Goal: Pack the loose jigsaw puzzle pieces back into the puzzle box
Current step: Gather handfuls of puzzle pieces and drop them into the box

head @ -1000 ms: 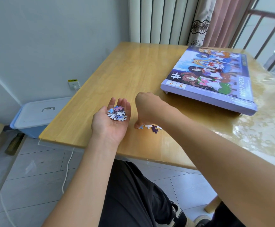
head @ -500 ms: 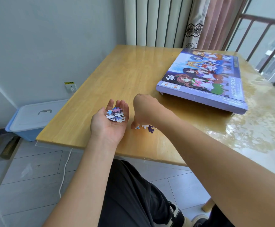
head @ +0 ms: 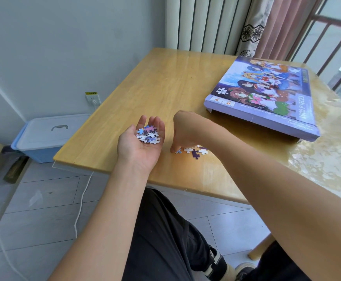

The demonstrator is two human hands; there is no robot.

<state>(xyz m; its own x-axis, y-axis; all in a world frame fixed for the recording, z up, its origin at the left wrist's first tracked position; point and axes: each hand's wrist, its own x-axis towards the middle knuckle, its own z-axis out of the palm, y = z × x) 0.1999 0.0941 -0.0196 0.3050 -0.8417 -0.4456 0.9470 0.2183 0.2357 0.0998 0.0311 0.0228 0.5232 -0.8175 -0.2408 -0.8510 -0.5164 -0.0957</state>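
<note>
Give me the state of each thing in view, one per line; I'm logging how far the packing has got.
left hand: palm up, open, cupping a pile of pieces
pieces in the palm: heaped loosely
right hand: fingers down at the table pieces, grip hidden
pieces on the table: a few, loose, unpacked
puzzle box: picture side up, near end raised off the table
storage bin: lid on

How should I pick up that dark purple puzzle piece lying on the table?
The dark purple piece lies flat on the table, nearest the front edge of the little pile, so probably come from above with the right hand. Being so flat, it leaves little to grip from the side: pinch across its two opposite edges, or slide it toward the near table edge and lift.
</note>
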